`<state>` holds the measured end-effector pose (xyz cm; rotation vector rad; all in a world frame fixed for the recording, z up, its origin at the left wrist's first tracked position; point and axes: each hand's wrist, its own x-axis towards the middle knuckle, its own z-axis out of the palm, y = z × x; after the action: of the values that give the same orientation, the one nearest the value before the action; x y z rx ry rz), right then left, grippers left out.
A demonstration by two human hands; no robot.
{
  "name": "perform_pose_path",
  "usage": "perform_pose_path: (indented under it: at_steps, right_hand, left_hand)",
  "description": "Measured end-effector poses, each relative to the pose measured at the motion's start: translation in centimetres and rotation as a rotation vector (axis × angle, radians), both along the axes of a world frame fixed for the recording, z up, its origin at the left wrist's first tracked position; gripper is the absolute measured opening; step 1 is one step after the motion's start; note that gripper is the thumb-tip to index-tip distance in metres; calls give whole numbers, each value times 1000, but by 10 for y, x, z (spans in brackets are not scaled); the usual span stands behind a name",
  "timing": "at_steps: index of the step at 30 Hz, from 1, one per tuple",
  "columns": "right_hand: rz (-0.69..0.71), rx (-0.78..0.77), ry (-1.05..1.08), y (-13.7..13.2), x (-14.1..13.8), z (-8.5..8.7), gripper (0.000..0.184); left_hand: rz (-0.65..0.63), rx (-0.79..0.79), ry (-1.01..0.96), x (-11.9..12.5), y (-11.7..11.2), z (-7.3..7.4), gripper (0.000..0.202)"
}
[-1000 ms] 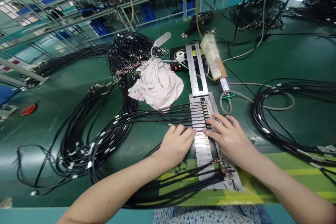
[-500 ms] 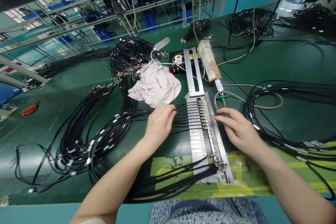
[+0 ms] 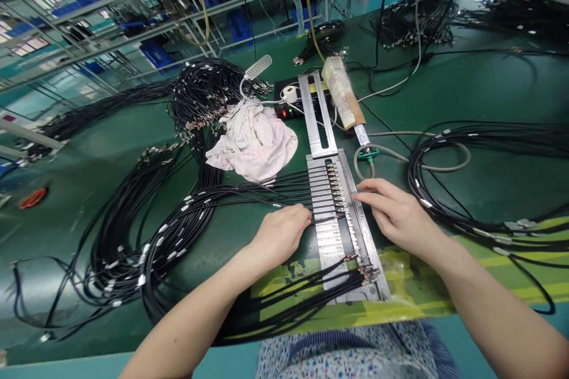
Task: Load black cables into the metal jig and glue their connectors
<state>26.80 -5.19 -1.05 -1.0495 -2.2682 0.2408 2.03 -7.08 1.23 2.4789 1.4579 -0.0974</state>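
Black cable (image 3: pixel 324 221) on the slotted metal plate (image 3: pixel 329 243) should handle as light and springy, its jacket smooth enough to slide a little; the small metal end looks like the part to spare, so hold the jacket just short of the plate. It runs rightward from the fingertips of the left hand (image 3: pixel 287 230), which appear pinched on it, and its end lies between the two hands. The right hand (image 3: pixel 397 213) is spread, thumb apart, fingertips at the fixture's long rail (image 3: pixel 363 228), off the cable.
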Motion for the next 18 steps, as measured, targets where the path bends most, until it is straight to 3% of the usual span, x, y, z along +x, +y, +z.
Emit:
perform_pose_path:
  at_steps: [5, 11, 18]
  right_hand:
    - [11, 1, -28, 1, -1, -1, 33]
    - [12, -24, -61, 0, -1, -3, 29]
    - [12, -29, -68, -2, -2, -1, 29]
  left_hand:
    - [-1, 11, -65, 1, 2, -2, 22]
    - [-141, 268, 31, 1, -1, -12, 19]
    - [-258, 470, 118, 7, -4, -8, 19]
